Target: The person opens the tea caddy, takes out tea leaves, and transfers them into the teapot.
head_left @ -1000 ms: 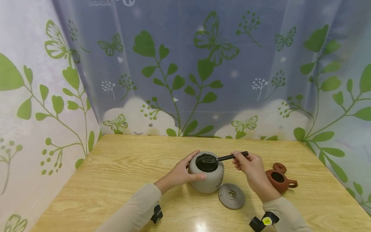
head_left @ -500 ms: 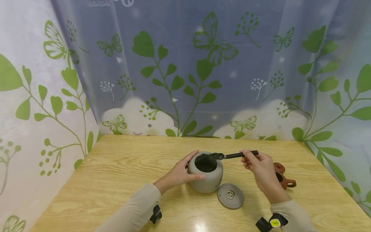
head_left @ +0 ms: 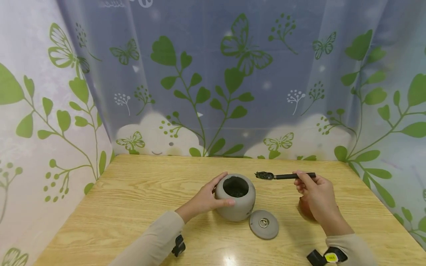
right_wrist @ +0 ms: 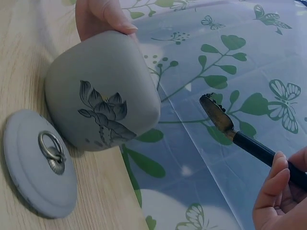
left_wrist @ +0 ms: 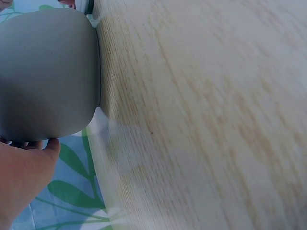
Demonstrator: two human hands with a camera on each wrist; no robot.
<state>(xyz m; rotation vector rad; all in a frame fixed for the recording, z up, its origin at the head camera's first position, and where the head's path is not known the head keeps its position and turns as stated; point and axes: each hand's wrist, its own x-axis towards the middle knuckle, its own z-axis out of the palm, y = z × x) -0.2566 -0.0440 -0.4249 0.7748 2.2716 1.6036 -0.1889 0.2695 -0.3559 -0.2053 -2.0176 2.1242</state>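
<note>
My left hand (head_left: 206,197) holds a round grey ceramic jar (head_left: 237,210) at its left side, thumb across the front and fingers around the back. Dark contents show inside the jar's open mouth. A lotus drawing marks the jar (right_wrist: 103,110) in the right wrist view. With thumb and fingertips, my right hand (head_left: 317,194) pinches the black handle of a tea scoop (head_left: 283,177), held level above the table right of the jar. Dark tea leaves (head_left: 263,175) are heaped on its bowl. Below that hand stands a reddish-brown clay teapot (head_left: 304,208), mostly hidden by it.
The jar's grey lid (head_left: 264,231), with a metal ring, lies flat at the jar's front right. Everything stands on a wood-grain table (head_left: 156,177). A leaf-and-butterfly patterned curtain (head_left: 206,111) closes off the back and sides.
The scoop has come up out of the jar with tea leaves on it and moved right with my right hand, which now covers most of the teapot. My left hand stays on the jar.
</note>
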